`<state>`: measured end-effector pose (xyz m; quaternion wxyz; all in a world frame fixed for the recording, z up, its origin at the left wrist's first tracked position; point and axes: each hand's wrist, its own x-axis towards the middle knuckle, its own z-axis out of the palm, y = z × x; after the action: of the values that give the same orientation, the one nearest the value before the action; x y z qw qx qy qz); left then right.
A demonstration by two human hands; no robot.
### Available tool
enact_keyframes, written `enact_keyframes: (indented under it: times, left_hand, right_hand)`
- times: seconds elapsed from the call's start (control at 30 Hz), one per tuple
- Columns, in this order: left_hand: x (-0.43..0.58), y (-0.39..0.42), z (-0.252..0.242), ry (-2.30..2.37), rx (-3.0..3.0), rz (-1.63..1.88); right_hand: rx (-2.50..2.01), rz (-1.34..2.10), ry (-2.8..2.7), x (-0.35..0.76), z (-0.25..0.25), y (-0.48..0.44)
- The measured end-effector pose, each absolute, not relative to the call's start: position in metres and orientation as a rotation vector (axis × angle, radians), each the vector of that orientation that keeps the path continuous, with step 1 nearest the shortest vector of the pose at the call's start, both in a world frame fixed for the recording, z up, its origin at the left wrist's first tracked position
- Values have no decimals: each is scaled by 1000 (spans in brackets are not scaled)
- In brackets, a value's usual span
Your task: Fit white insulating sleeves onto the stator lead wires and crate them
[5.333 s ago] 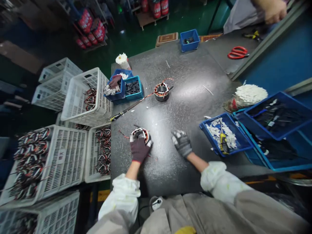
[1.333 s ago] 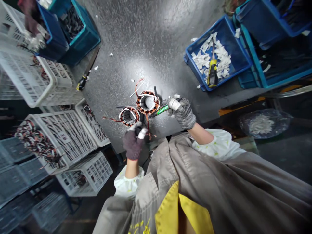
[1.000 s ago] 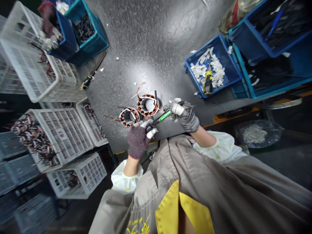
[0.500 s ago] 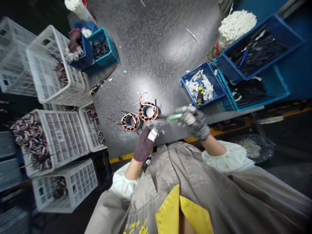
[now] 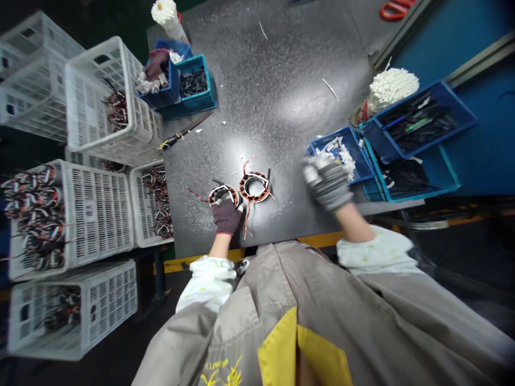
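Clamping your left grip (image 5: 226,216) over the rim of a wound motor stator (image 5: 222,194), you held it down on the dark bench (image 5: 281,107), just beside a second wound stator (image 5: 254,186) with orange and black windings. Your right grip (image 5: 326,183) hung raised above the bench, near a blue tray (image 5: 361,154) of white scraps, too blurred to tell whether its fingers were apart or together.
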<state>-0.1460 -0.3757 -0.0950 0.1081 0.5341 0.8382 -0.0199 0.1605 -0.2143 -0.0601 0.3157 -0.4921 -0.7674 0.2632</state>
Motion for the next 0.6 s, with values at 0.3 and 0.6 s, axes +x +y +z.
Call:
enact_keyframes:
  times: [0.3, 0.6]
  left_hand:
    - [-178, -418, -88, 2205, 1696, -203]
    - [-216, -474, -89, 2168, 1520, 64]
  right_hand:
    - [-1192, 814, -2846, 9, -86, -271]
    - [-1613, 677, -3024, 50, -95, -329]
